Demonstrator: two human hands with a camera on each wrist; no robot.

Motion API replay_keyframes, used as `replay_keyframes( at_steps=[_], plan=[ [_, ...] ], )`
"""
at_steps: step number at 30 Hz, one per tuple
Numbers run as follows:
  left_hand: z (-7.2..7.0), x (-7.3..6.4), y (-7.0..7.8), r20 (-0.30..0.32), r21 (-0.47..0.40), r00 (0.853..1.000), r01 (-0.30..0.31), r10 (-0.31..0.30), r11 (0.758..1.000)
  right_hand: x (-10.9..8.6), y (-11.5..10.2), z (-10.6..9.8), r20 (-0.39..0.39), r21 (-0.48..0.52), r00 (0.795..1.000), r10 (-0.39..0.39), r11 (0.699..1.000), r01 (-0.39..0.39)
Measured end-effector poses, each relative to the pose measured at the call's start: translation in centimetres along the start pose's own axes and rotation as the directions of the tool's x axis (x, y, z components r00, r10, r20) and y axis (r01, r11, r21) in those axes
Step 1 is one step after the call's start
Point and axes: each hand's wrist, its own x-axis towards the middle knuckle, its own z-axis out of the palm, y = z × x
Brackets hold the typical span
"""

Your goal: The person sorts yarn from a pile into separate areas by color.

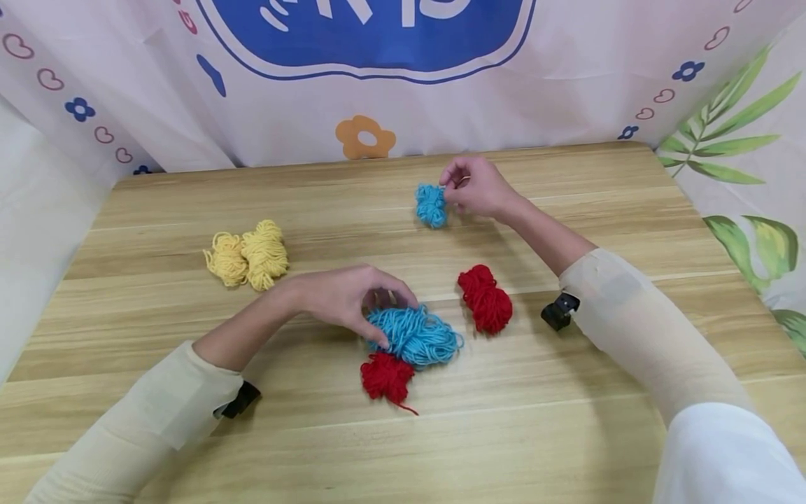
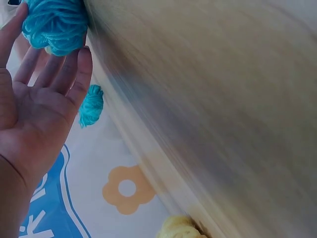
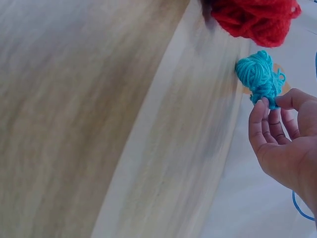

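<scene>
The left hand (image 1: 343, 297) holds the left end of a large blue yarn bundle (image 1: 420, 337), its thumb on the near side and its fingers beyond. In the left wrist view this blue yarn sits between thumb and fingertips. Close below it lies a small red yarn bundle (image 1: 385, 378) with a loose tail. Toward the table's back, the right hand (image 1: 478, 187) pinches the edge of a small blue yarn bundle (image 1: 431, 206) with thumb and fingertips. The right wrist view shows that pinch at one end of the blue yarn (image 3: 257, 74).
Another red yarn bundle (image 1: 485, 299) lies between the two forearms. Two yellow yarn bundles (image 1: 264, 255) sit side by side at left. A printed cloth (image 1: 283, 119) hangs behind the wooden table (image 1: 504, 434). Black wrist cameras are strapped to both forearms.
</scene>
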Motion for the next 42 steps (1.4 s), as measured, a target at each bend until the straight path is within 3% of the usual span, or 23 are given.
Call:
replay_keyframes(
  at_steps=[16,23,42],
  plan=[
    [-0.17,0.44,0.03,0.02,-0.014,0.999,0.038,-0.038,0.999,0.27,0.22,-0.16,0.015,0.023,1.0,-0.004,1.0,0.004],
    [-0.23,0.56,-0.08,-0.008,-0.007,1.0,0.029,-0.029,1.0,0.35,0.2,-0.04,0.013,-0.004,0.999,-0.03,1.0,0.03],
    [-0.28,0.27,0.3,-0.057,-0.086,0.998,0.032,-0.036,0.996,0.77,-0.5,0.64,-0.006,-0.011,0.999,-0.053,0.999,0.053]
  ],
)
